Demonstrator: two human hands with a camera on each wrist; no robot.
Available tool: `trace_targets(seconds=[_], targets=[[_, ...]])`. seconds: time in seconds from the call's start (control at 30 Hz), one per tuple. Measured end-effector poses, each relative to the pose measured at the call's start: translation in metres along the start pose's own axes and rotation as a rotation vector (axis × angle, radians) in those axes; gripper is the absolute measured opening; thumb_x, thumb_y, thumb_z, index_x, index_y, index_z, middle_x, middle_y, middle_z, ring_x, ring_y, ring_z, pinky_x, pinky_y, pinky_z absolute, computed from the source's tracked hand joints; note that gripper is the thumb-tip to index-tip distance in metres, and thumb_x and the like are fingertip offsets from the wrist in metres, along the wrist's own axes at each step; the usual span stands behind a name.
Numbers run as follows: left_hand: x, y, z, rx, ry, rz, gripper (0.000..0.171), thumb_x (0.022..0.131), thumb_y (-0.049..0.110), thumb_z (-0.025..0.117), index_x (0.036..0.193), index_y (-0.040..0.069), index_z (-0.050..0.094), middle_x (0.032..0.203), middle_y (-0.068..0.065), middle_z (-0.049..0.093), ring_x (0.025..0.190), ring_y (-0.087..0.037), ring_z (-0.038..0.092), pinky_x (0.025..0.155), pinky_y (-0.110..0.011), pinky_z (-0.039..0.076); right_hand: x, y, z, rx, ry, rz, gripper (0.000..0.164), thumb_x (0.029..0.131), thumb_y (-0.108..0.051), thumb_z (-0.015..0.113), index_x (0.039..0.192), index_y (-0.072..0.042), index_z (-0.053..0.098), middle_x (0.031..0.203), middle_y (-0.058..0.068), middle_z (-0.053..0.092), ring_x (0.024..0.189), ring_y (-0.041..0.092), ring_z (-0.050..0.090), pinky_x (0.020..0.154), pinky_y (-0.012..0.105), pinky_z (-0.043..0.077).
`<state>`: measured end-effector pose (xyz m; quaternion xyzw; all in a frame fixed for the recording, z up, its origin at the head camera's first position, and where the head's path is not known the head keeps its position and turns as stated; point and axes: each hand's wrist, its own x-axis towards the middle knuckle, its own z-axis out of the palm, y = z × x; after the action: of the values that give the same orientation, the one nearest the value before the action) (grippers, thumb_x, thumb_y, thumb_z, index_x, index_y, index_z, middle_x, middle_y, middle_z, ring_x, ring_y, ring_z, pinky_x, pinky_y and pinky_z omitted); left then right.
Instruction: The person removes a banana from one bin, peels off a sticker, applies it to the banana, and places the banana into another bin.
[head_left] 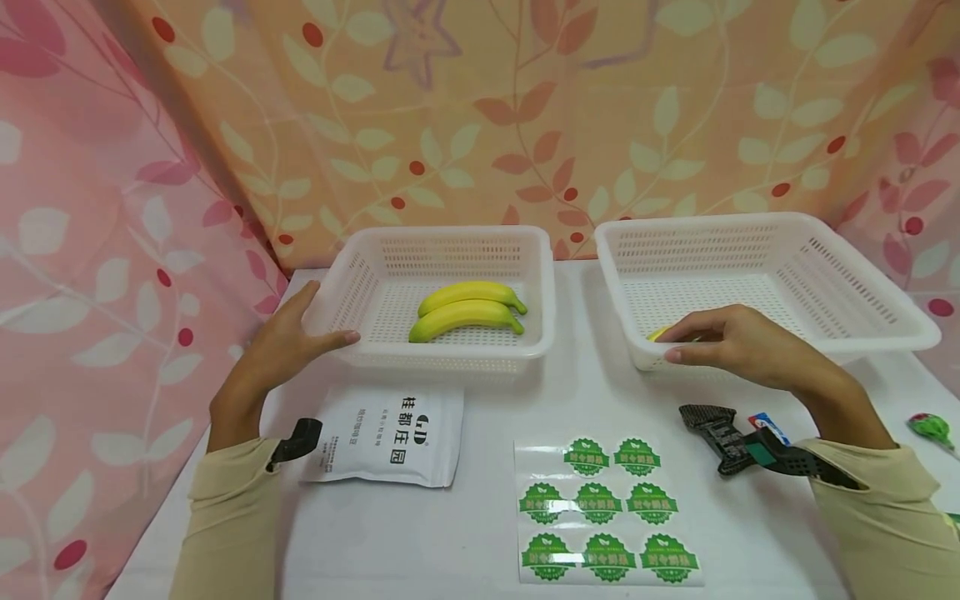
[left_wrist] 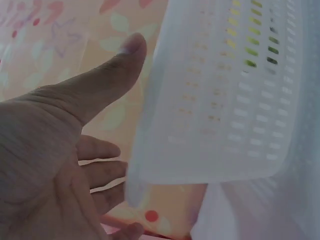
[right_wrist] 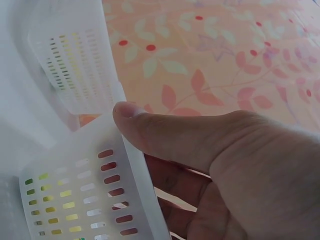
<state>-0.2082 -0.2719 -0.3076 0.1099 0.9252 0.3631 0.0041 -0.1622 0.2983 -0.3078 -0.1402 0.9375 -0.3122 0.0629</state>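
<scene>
My left hand (head_left: 288,346) is at the near left corner of a white slotted basket (head_left: 442,352), its thumb held apart from the fingers. In the left wrist view the thumb (left_wrist: 117,67) stands off the rim, with the fingers extended beyond it. Two yellow bananas (head_left: 468,321) lie side by side in this basket. At the near left corner of a second white basket (head_left: 885,333), my right hand (head_left: 738,342) grips the rim, thumb outside and fingers inside. Something yellow (head_left: 658,334) shows in that basket, mostly hidden by the fingers and wall.
A white printed pouch (head_left: 382,437) lies before the left basket. A sheet of green round stickers (head_left: 600,504) is at front centre. Below my right hand are a black wrapped item (head_left: 720,433) and a small blue-red packet (head_left: 768,427). A green-red wrapped lollipop (head_left: 930,427) lies far right.
</scene>
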Motion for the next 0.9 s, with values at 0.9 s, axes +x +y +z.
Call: trace_targets(seconds=[0.9], targets=[[0.003, -0.022, -0.003, -0.096, -0.087, -0.091, 0.093, 0.094, 0.042, 0.081, 0.167, 0.019, 0.029, 0.15, -0.018, 0.044, 0.123, -0.037, 0.053, 0.105, -0.06, 0.051, 0.097, -0.111, 0.031, 0.131, -0.036, -0.21, 0.029, 0.101, -0.025, 0.072, 0.128, -0.014, 0.076, 0.116, 0.002, 0.077, 0.106, 0.021, 0.068, 0.092, 0.042, 0.056]])
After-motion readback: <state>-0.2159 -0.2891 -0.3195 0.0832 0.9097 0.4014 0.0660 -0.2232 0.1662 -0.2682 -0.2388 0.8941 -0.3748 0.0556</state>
